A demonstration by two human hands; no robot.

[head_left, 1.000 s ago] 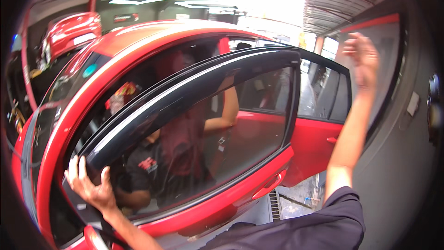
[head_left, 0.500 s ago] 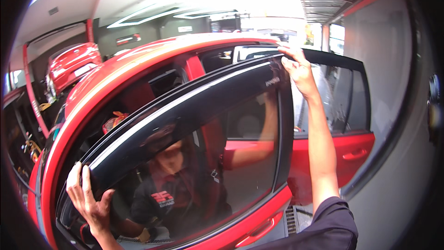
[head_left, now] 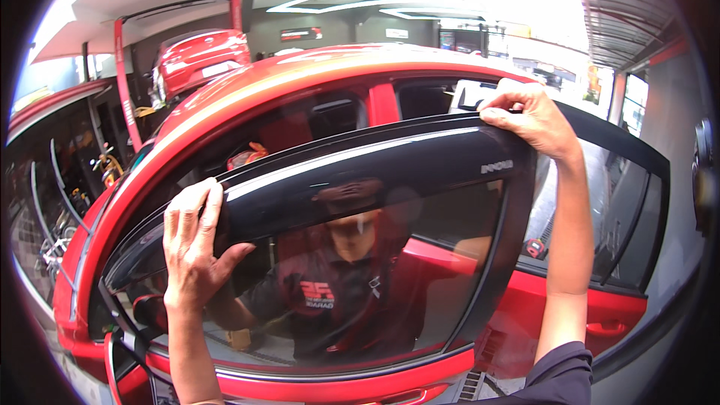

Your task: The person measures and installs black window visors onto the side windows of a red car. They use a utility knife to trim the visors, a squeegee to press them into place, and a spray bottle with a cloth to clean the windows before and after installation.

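A red car's front door [head_left: 300, 388] stands open before me, its tinted window [head_left: 442, 277] mirroring my shirt and arm. Along the top of the window frame runs a glossy dark window visor [head_left: 360, 161] with a bright streak of light on it. My left hand [head_left: 193, 247] lies over the visor toward its front end, fingers stretched to the upper edge and thumb spread away over the dark surface. At the visor's rear upper corner, my right hand [head_left: 534, 120] is closed, thumb on the near face and fingers curled over the edge; the fingertips are partly hidden.
Behind the front door, the red rear door [head_left: 600, 315] also stands open. The car's roof [head_left: 337, 60] arches beyond. Another red car [head_left: 202, 60] sits raised between red lift posts [head_left: 126, 82] at the back left. A grey wall [head_left: 667, 112] borders the right.
My view has swung, so the car sits further right and the visor looks flatter. My right fingers have curled more over the rear corner; my left hand stays on the front part.
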